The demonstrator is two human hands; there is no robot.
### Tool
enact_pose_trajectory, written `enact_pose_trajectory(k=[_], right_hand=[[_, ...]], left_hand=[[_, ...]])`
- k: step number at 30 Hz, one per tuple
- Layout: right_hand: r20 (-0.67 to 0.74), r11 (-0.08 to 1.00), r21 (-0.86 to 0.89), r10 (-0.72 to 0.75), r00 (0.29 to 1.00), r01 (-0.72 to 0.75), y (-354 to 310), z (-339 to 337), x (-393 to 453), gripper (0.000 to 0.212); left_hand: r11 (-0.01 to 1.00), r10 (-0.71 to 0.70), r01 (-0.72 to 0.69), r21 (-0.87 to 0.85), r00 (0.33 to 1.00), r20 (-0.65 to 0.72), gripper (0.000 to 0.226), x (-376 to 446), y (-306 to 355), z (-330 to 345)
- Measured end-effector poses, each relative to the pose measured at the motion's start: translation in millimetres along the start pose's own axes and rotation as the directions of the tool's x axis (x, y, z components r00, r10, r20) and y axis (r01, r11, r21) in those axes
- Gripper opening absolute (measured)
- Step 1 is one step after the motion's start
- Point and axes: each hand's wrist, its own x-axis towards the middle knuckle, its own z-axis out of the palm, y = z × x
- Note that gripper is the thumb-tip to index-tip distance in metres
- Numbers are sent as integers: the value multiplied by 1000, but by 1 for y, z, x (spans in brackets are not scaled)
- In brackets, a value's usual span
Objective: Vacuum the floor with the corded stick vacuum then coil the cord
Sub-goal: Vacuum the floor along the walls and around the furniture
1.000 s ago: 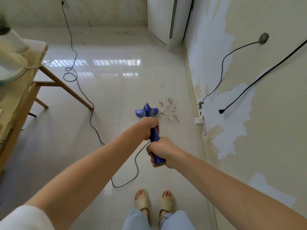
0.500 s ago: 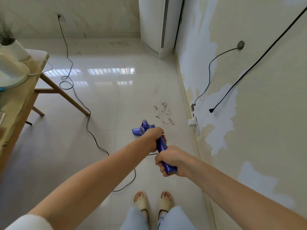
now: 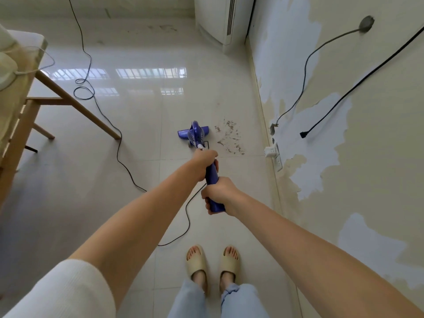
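Note:
A blue corded stick vacuum stands on the pale tiled floor ahead of me, its head just left of a patch of brown debris. My left hand grips the upper part of the blue handle. My right hand grips the handle's lower end, closer to my body. The black cord runs from under the handle, loops on the floor near my feet, then trails left and back toward the far wall.
A wooden table with slanted legs stands at left. The right wall has a white socket adapter low down and loose black cables. A white floor-standing air conditioner fills the far corner. My feet in beige slippers stand below.
The vacuum head has been pushed forward again, from a pulled-back spot to just left of the debris patch. Both hands kept their grip on the handle.

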Motion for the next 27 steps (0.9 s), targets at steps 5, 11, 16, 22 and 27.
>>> enact_pose_trajectory(k=[5, 11, 16, 22, 27], right_hand=[[-20, 999, -43, 1, 1000, -2, 8, 14, 16, 17], [21, 999, -31, 29, 999, -28, 22, 1, -30, 28], [-10, 998, -55, 25, 1000, -26, 16, -6, -21, 31], [-26, 992, -127, -2, 1000, -2, 10, 2, 18, 18], [-38, 988, -154, 0, 999, -6, 11, -1, 13, 22]], left_hand=[[999, 37, -37, 4, 998, -60, 16, 13, -9, -12], [995, -85, 88, -49, 995, 59, 14, -15, -24, -7], [987, -69, 78, -140, 996, 62, 19, -8, -21, 1], [994, -67, 67, -85, 998, 3, 18, 15, -9, -5], [989, -125, 127, -74, 992, 32, 14, 11, -11, -6]])
